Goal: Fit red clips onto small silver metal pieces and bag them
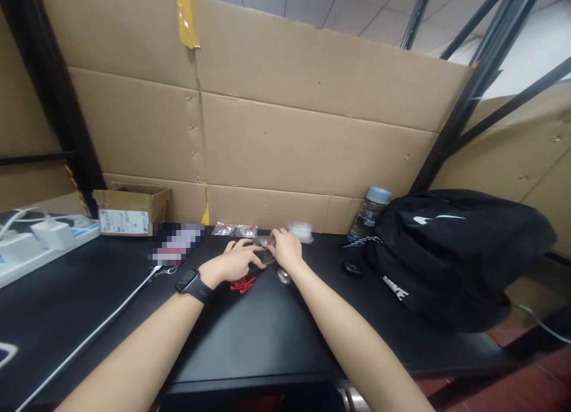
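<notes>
On the black surface, your left hand and right hand are close together at a small clear packet between them; I cannot tell whether either is clamped on it. A loose hold could let it slip. The shiny disc, near your right hand, could roll if bumped; the red pieces, beside your left, might scatter under a sideways sweep.

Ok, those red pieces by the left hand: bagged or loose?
Loose: the red pieces lie jumbled on the black tabletop beside the left hand, with no bag visible around them.
</notes>
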Motion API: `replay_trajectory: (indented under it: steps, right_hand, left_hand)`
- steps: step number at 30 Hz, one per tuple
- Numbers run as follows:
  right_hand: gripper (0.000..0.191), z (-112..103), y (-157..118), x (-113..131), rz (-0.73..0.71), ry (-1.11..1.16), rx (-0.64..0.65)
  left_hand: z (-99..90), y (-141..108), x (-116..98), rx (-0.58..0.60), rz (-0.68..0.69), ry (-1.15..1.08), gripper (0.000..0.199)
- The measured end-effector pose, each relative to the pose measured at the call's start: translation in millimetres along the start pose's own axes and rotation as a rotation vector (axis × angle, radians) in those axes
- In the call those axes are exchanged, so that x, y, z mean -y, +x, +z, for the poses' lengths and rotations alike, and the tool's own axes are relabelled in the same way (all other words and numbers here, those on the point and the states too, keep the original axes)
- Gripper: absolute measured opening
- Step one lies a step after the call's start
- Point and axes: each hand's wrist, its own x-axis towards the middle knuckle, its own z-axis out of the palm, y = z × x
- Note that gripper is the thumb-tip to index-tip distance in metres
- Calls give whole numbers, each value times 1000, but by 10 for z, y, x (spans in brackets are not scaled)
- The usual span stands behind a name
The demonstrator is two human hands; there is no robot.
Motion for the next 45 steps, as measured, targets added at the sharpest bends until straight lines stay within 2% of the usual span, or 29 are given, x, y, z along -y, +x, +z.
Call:
replay_trajectory:
  steps: [5,7,10,12,14,16,20,25,27,31,35,39,43,45]
  right_hand:
    - [29,53,34,-55,42,58,-25]
    - [27,79,58,-91,-47,139,-19]
    - [27,93,98,-191,-211,387,20]
    - [24,83,108,-288,-244,569,37]
    - [19,68,95,-388,-259,646,44]
    - [24,59,61,-465,-292,605,59]
    - [32,73,12,-490,-288,487,94]
    - [7,79,45,-412,-264,466,86]
    - [6,74,56,-399,-273,492,87]
    - [5,102,45,-378,-233,533,77]
    - [20,169,20,-348,-80,440,55]
    - [25,214,31,-347,34,348,8]
    - [36,220,57,-372,37,427,-20]
    - [47,205,56,-382,27,448,-27]
  left_hand:
    - [27,22,13,11,-9,-2,66]
    - [46,27,29,-25,2,-1,60]
    - [47,24,55,-100,8,-21,51]
    - [29,21,86,-167,-3,-64,57]
    - [10,30,140,-258,-31,-110,67]
    - [11,57,209,-344,-68,-126,68]
    - [69,137,312,-380,-117,-118,42]
    - [115,199,278,-401,-148,-135,17]
    - [112,204,258,-410,-183,-161,17]
    - [108,198,257,-340,-213,-254,21]
    - [123,199,252,-353,-264,-229,31]
    - [152,220,224,-362,-304,-171,31]
    - [171,231,193,-448,-293,-150,15]
    - [165,223,169,-510,-263,-123,19]
